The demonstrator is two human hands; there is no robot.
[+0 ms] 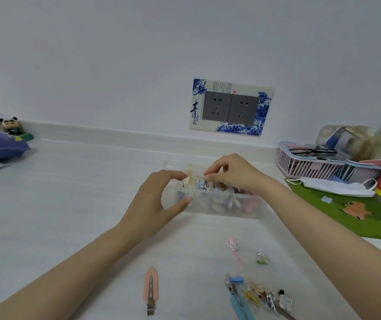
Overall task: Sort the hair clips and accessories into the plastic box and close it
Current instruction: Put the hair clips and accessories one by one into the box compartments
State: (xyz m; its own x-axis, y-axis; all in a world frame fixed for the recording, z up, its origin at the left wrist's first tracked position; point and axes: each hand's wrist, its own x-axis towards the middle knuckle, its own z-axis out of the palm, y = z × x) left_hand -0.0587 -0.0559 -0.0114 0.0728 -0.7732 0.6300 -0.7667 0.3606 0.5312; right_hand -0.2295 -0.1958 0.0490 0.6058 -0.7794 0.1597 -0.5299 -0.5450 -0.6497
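Several clips are already sitting inside the clear plastic box (pixel 219 207), which is resting on the white desk (pixel 69 204) at mid-frame, lid off and not identifiable in view. Both hands are working at its rim. The left hand (pixel 159 199) is curling around the box's left end, thumb against the front wall and fingers over the top edge, steadying it. The right hand (pixel 228 173) is reaching over the open top, fingertips pinching together on something small among the contents; what exactly it is pinching is too blurred to tell.

One risk is that the light box is tipping or sliding if the right hand is pushing down while the left grip is loosening. Another is that upright clips are standing proud of the rim and jamming the lid later.

Waiting on the desk nearer the person are one peach duckbill clip (pixel 151 289), one pink bunny clip (pixel 235 250), one small green accessory (pixel 262 259) and one tangled heap of clips (pixel 258 296), its pieces too overlapped to count.
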